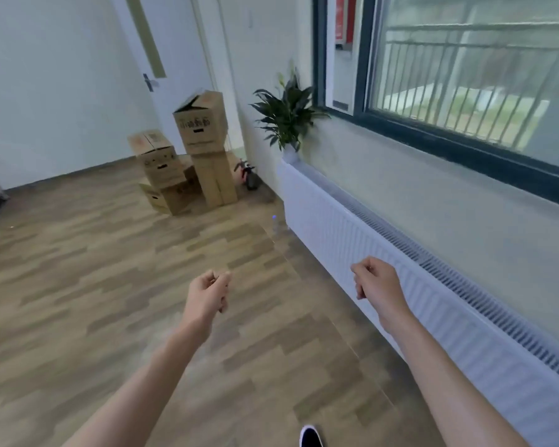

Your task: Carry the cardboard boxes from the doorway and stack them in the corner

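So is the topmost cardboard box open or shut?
Open. The topmost box has a flap standing up at its top edge, with a dark gap beneath; its contents cannot be seen.

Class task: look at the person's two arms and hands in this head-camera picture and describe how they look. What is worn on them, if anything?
Both forearms are bare up to the picture's lower edge: no sleeves show. The left hand and right hand wear no gloves, and no watch, ring or bracelet can be seen on either wrist. No markings show on them.

Soft daylight from window (465, 75) at right — whole frame slightly blurred, wide-angle bending at edges.
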{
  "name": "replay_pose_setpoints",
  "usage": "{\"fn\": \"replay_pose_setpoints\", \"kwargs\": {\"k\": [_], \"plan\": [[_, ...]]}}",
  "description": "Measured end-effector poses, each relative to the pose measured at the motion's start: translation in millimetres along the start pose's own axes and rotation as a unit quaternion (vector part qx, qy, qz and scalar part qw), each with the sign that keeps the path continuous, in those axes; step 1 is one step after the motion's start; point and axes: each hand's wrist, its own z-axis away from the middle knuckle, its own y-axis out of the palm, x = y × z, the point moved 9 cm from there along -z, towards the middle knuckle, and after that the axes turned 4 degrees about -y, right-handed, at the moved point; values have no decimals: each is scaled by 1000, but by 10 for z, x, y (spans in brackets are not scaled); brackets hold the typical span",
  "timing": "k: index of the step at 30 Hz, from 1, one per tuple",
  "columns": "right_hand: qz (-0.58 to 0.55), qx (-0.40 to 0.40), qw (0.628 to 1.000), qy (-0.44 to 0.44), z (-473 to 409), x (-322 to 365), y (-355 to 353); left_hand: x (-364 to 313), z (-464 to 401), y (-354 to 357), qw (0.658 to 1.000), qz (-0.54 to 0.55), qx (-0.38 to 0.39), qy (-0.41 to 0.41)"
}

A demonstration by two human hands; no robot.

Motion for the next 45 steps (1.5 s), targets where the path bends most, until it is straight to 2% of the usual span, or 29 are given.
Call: {"fn": "replay_pose_setpoints", "kwargs": {"k": [4, 9, 14, 20, 26, 28, 30, 34, 41, 45], "plan": [[-46, 43, 998, 5, -1236, 487, 821, -571, -1074, -644, 997, 8, -73, -5], [-5, 143, 989, -26, -2589, 1347, 2278, -1232, -2394, -1381, 988, 77, -135, 25], [66, 191, 977, -69, -3744, 1979, 3739, -1476, -3654, -2007, 978, 112, -177, 28], [124, 239, 955, -123, -5141, 2633, 5783, -1658, -5651, -2936, 962, 153, -227, 13], [111, 194, 970, -100, -6681, 3235, 7004, -2222, -7549, -3462, 974, 115, -193, -19], [113, 163, 976, -90, -7424, 3386, 7401, -2500, -8424, -3541, 979, 102, -173, -20], [120, 154, 977, -86, -7776, 3486, 7589, -2644, -8808, -3579, 982, 91, -166, -22], [127, 123, 982, -71, -8962, 3556, 8164, -2967, -10119, -3559, 988, 63, -138, -31], [97, 118, 986, -60, -11236, 3825, 9286, -3596, -12650, -3368, 992, 23, -115, -36], [93, 101, 990, -40, -12160, 4105, 9632, -4096, -13724, -3098, 996, 0, -85, -31]]}}
